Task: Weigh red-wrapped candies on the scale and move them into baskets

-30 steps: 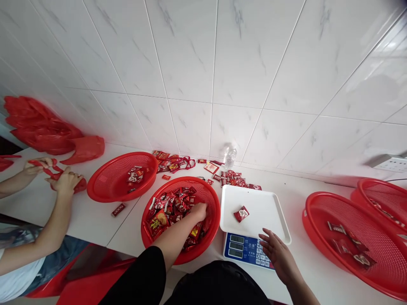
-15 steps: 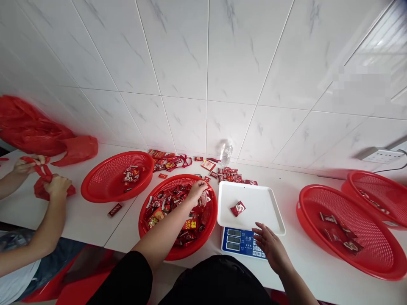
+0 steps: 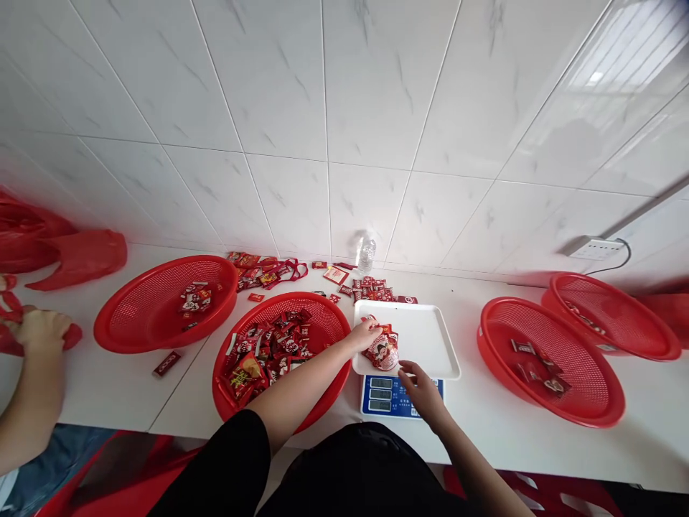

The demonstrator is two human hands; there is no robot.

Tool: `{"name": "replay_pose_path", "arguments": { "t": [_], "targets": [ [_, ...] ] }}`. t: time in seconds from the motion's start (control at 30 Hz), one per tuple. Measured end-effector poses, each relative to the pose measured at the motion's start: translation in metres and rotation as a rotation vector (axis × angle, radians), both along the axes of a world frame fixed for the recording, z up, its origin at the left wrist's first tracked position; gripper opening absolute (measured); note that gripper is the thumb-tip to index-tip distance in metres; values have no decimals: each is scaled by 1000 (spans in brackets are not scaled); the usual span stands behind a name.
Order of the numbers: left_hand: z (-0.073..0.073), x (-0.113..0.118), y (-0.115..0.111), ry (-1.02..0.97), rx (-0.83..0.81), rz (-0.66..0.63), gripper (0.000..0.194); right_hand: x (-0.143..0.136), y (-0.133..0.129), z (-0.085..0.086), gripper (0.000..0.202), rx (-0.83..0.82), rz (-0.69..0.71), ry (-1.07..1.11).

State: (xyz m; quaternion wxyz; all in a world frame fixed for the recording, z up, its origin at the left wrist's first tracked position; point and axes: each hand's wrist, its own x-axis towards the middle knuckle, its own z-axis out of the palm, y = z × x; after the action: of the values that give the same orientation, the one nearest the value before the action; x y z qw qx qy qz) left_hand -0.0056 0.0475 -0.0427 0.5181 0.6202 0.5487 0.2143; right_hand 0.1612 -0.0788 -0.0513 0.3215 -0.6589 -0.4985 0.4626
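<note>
My left hand (image 3: 366, 336) is over the left part of the white weighing tray (image 3: 430, 337), its fingers closed on a red snack packet (image 3: 383, 353) with a printed figure. Other red wrappers show against that packet, partly covered by my fingers. At the tray's front edge my right hand (image 3: 418, 389) holds nothing; its fingers are apart, with the tips close to the packet. Under the tray sits the blue panel of a digital scale (image 3: 381, 394), partly behind my right hand. Left of it, a red basket (image 3: 336, 323) full of wrapped snacks lies beneath my left forearm.
Another red basket (image 3: 115, 316) stands further left, near a co-worker's hand (image 3: 40, 330) on a red bag. Loose packets (image 3: 371, 289) and a clear bottle (image 3: 366, 255) lie along the wall. Two red baskets (image 3: 608, 402) with few packets stand at right.
My left hand has moved right, out of the full basket and onto the tray, bringing a packet. My right hand has come closer to the tray. The view has shifted right.
</note>
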Motion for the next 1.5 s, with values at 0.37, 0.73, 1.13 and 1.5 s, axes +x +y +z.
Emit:
{"name": "replay_pose_path", "arguments": {
  "t": [0.37, 0.73, 1.13, 1.5],
  "targets": [
    [9, -22, -13, 159, 78, -233, 28, -24, 21, -23, 48, 299, 316, -667],
    [12, -29, -20, 40, -119, -93, 27, -8, 49, -21, 50, 159, -6, -196],
    [5, -76, -26, 52, 173, 147, 25, 48, 53, -4, 52, 104, 119, 25],
    [-56, -134, -63, 700, 235, -117, 40, 15, 15, -13, 44, 204, 217, -473]
  ]
}}
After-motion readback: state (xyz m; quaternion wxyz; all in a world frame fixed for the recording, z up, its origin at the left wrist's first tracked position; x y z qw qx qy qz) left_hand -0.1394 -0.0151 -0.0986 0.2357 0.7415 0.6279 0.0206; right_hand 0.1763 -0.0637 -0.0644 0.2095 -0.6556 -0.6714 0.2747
